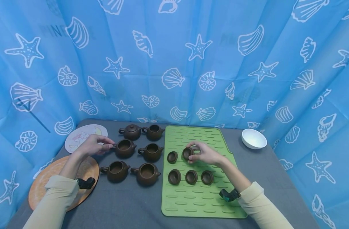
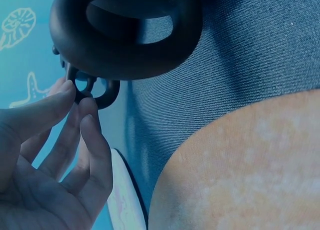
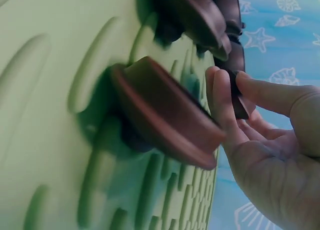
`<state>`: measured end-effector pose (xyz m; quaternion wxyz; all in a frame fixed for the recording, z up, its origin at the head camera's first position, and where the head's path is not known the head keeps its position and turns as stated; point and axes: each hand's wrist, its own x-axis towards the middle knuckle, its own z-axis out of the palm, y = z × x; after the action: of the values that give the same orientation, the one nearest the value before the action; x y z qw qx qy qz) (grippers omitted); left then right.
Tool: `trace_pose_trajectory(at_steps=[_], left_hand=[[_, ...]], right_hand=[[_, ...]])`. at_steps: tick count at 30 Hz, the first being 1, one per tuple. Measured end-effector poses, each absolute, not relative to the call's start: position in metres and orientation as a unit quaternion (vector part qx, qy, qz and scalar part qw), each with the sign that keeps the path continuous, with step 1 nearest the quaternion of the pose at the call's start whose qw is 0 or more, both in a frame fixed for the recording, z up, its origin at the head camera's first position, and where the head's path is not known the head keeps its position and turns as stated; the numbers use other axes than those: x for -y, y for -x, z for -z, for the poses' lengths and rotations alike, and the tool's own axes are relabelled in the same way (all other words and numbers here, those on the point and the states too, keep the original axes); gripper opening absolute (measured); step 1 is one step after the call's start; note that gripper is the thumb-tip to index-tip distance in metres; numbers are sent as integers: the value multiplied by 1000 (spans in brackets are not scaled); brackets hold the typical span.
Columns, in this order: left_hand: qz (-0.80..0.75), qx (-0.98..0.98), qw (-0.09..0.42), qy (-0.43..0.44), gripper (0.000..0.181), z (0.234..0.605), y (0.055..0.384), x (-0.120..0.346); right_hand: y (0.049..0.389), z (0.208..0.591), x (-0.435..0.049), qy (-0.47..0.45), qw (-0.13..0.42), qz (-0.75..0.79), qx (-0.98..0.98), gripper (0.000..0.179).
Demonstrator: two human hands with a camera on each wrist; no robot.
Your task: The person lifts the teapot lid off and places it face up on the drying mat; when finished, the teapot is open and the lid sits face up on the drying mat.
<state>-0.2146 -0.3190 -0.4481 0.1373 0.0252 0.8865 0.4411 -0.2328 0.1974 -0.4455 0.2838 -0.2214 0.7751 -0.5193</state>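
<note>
My left hand [image 1: 95,145] pinches the loop handle of a dark brown lidless teapot [image 1: 124,149] in the middle row; the left wrist view shows thumb and fingertips on that handle [image 2: 105,97]. In the same view, a nearer teapot's handle [image 2: 125,60] looms large. Over the green mat, my right hand [image 1: 204,153] holds a small brown teapot lid [image 1: 187,153] between thumb and fingers. Beside it lies another lid [image 1: 172,157]. Nearer me, three more lids rest hollow side up, among them the middle one [image 1: 191,177].
Other lidless teapots stand in rows, such as the front one [image 1: 147,174]; the back-left teapot [image 1: 132,131] wears its lid. Left of them are a round wooden board [image 1: 45,184] and a pale oval mat [image 1: 77,140]. A white bowl [image 1: 254,139] stands right of the green mat [image 1: 197,210].
</note>
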Motion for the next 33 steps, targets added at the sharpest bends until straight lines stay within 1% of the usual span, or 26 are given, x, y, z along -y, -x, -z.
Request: trace_pose_trajectory(at_steps=[5, 8, 17, 26, 33], left_hand=[[-438, -888, 136, -23, 29, 445, 214, 317], [-438, -888, 136, -24, 29, 444, 214, 316], [-434, -890, 136, -25, 29, 443, 213, 316], [-431, -891, 139, -23, 30, 445, 215, 318], [-430, -891, 140, -25, 30, 447, 216, 318]], right_hand=[[234, 451, -202, 226, 294, 502, -781, 51], [234, 453, -204, 241, 290, 488, -787, 50], [232, 452, -204, 275, 285, 456, -797, 50], [234, 451, -203, 296, 271, 414, -817, 56], [236, 450, -203, 302, 278, 397, -821, 61]])
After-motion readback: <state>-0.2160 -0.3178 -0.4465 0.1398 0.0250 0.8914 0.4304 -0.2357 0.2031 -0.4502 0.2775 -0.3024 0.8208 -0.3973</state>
